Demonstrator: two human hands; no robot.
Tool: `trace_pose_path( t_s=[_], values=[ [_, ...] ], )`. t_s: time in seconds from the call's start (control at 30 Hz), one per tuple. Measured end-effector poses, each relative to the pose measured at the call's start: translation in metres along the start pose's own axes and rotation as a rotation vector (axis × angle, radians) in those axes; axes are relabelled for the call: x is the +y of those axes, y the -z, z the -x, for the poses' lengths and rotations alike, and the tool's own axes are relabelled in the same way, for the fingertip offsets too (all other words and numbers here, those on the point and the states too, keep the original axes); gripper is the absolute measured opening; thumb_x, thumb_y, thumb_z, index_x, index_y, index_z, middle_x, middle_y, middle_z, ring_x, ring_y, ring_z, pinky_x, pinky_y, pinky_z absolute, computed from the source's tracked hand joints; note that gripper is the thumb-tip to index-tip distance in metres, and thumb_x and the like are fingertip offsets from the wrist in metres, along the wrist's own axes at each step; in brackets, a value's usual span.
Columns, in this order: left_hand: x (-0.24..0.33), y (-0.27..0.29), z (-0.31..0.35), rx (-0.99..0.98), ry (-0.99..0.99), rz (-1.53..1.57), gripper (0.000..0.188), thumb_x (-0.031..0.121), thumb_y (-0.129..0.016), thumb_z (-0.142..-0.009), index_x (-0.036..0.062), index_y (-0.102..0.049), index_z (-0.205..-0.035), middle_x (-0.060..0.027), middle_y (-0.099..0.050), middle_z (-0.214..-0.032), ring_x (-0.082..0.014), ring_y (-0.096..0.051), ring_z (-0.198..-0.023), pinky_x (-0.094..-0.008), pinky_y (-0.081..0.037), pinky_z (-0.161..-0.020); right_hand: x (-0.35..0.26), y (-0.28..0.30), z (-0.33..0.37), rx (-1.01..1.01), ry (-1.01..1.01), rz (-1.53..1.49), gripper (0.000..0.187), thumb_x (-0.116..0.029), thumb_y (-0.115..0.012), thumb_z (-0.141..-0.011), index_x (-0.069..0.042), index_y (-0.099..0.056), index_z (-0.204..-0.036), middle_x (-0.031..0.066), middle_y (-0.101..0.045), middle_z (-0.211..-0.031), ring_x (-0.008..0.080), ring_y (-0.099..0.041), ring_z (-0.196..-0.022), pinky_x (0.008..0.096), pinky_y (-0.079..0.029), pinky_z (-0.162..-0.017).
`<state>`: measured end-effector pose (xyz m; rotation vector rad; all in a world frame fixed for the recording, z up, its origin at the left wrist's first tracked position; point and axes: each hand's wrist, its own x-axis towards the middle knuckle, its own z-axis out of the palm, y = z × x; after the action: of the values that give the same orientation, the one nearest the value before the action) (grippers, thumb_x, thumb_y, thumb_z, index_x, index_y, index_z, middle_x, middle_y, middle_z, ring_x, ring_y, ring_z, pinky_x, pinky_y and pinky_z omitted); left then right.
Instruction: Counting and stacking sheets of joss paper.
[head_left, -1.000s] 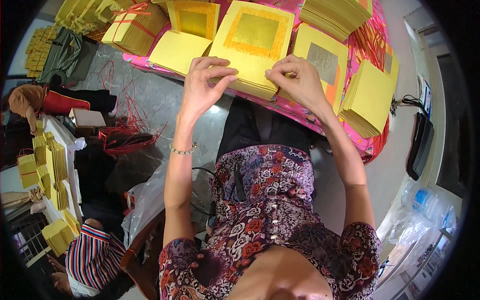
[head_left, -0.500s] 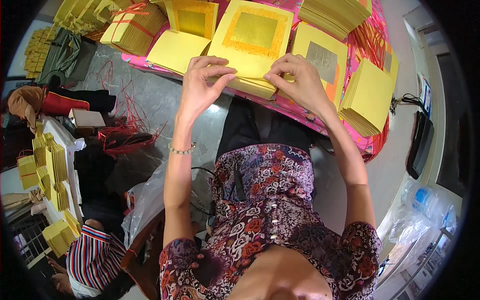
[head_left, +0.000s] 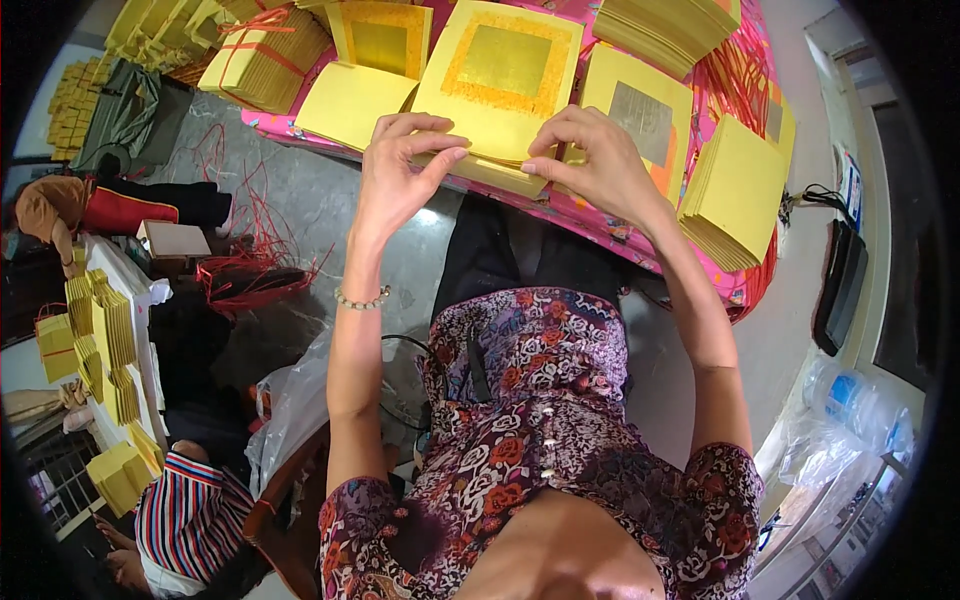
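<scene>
A stack of yellow paper sheets (head_left: 505, 115) lies in front of me, its top sheet bearing a gold square inside an orange patch. At the stack's near left corner, my left hand (head_left: 405, 170) pinches the sheet edge between thumb and fingers. My right hand (head_left: 597, 160) has its thumb and bent fingers closed on the near right corner. The near edge of the upper sheets curves up slightly between the hands. How many sheets they hold cannot be made out.
The stack rests on a pink patterned cloth (head_left: 722, 285). Around it stand a folded yellow sheet pile (head_left: 735, 195), a silver-square stack (head_left: 640, 125) and a red-tied bundle (head_left: 265, 65). Red strings (head_left: 250, 275) litter the floor. At left, people work by a white table (head_left: 140, 330).
My right thumb has slid slightly down and left at the sheets' corner. My left hand stays nearly in place.
</scene>
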<state>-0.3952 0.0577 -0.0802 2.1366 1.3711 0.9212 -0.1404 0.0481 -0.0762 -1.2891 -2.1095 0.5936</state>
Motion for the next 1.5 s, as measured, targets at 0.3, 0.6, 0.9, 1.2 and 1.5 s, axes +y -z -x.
trace_pose_path(
  t_s=[0.3,0.6,0.9,1.2,1.5],
  values=[
    [-0.001,0.000,0.001,0.003,-0.002,-0.001,0.016,0.015,-0.075,-0.075,0.0126,-0.077,-0.091,-0.0074,-0.069,-0.103,-0.0256,-0.057,-0.106,-0.0366,-0.048,-0.090,0.002,0.000,-0.003,-0.030,-0.021,-0.025,0.030,-0.040,-0.073,-0.079,-0.010,-0.070,-0.082,0.0064,-0.061,-0.084,0.0241,-0.057,-0.084,0.0364,-0.046,-0.074],
    [-0.001,-0.001,-0.002,0.000,-0.007,-0.005,0.017,0.016,-0.076,-0.074,0.0123,-0.077,-0.091,-0.0067,-0.069,-0.103,-0.0257,-0.056,-0.106,-0.0374,-0.047,-0.091,-0.001,-0.004,-0.006,0.010,-0.036,0.029,0.026,-0.035,-0.069,-0.081,-0.009,-0.071,-0.080,0.0089,-0.062,-0.086,0.0266,-0.057,-0.085,0.0375,-0.046,-0.075],
    [0.018,-0.005,-0.004,0.038,-0.192,-0.272,0.031,0.013,-0.073,-0.077,0.0123,-0.071,-0.107,-0.0077,-0.065,-0.099,-0.0267,-0.056,-0.100,-0.0353,-0.041,-0.090,-0.012,-0.006,-0.007,0.282,0.130,0.008,0.017,-0.022,-0.071,-0.082,-0.006,-0.067,-0.080,0.0072,-0.063,-0.087,0.0271,-0.058,-0.089,0.0381,-0.048,-0.077],
    [0.018,-0.014,-0.009,0.284,-0.153,-0.136,0.040,-0.009,-0.057,-0.084,0.0112,-0.068,-0.116,-0.0090,-0.062,-0.100,-0.0238,-0.060,-0.097,-0.0327,-0.049,-0.083,-0.017,0.007,-0.019,0.430,-0.225,-0.512,0.066,-0.043,-0.068,-0.087,0.002,-0.042,-0.129,0.0142,-0.052,-0.117,0.0272,-0.053,-0.112,0.0383,-0.047,-0.091],
    [0.052,-0.019,-0.010,0.301,-0.345,-0.301,0.045,-0.007,-0.061,-0.075,0.0173,-0.071,-0.111,-0.0071,-0.064,-0.101,-0.0268,-0.059,-0.094,-0.0387,-0.047,-0.083,0.001,0.031,-0.032,0.198,-0.439,-1.027,0.041,-0.019,-0.060,-0.093,-0.002,-0.049,-0.128,0.0073,-0.064,-0.110,0.0147,-0.064,-0.096,0.0328,-0.055,-0.078]
  ],
)
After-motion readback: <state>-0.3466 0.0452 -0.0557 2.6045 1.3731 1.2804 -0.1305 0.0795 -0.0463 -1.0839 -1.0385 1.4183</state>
